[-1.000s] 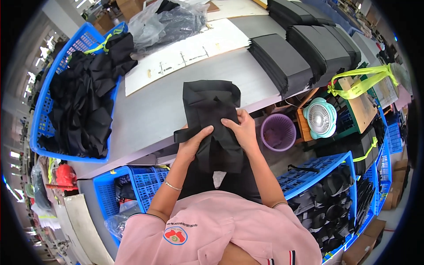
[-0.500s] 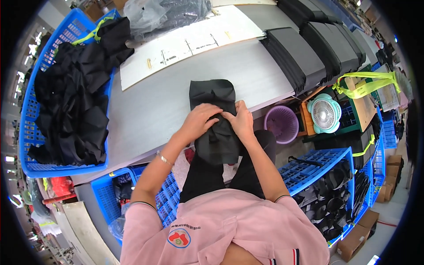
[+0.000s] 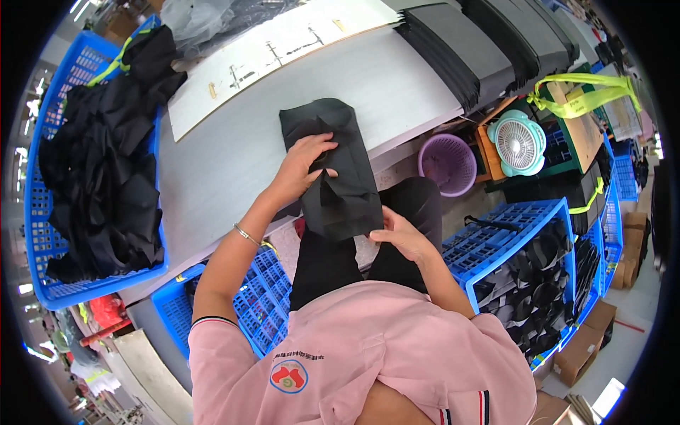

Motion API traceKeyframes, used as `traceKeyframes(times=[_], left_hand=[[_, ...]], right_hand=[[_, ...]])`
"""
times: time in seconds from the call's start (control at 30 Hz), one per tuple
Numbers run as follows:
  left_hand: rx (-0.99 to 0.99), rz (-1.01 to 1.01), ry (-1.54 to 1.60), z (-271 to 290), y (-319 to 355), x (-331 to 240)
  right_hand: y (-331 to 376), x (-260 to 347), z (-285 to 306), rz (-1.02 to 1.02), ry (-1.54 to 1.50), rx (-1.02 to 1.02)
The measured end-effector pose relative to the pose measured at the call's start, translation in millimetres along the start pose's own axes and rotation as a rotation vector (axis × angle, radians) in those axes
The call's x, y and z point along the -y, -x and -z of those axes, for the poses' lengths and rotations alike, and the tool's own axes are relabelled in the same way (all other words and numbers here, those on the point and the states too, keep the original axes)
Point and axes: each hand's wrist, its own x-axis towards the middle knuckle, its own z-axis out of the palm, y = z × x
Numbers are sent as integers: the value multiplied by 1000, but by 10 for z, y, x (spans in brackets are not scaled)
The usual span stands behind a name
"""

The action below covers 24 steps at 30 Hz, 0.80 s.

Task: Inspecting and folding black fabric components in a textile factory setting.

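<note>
A long black fabric piece (image 3: 347, 188) lies across the front edge of the table, its lower end hanging above my lap. Raised folds run along its middle. My left hand (image 3: 304, 166) rests on its upper left part, fingers stretched over the cloth and thumb held apart from them. At the lower right corner, my right hand (image 3: 402, 234) has the edge between thumb and fingers; some fingertips are hidden by the cloth.
To the left stands a blue basket (image 3: 37, 237) heaped with black cloth. Stacked black sheets (image 3: 453, 35) and a white board (image 3: 248, 67) lie farther back. On the right are a purple bin (image 3: 448, 164), a turquoise fan (image 3: 518, 142) and a blue crate (image 3: 513, 234) with black pieces.
The fabric has shifted slightly up and left in view and lies smoother at its lower end. My right hand has left its middle and moved down to the lower right corner.
</note>
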Motion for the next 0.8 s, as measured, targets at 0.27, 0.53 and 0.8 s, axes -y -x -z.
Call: traceKeyframes(times=[0.27,0.53,0.8], left_hand=[[-59,6,-320,-217,56,-353],[117,-210,-506,-399,29,-686],[-132,110,100,-428,-167,-402]], right_hand=[[-438,-13,-222,372,-367,-339],[-331,-177,-182,462,-302,-446],[3,-139,27,445,-284,-544]])
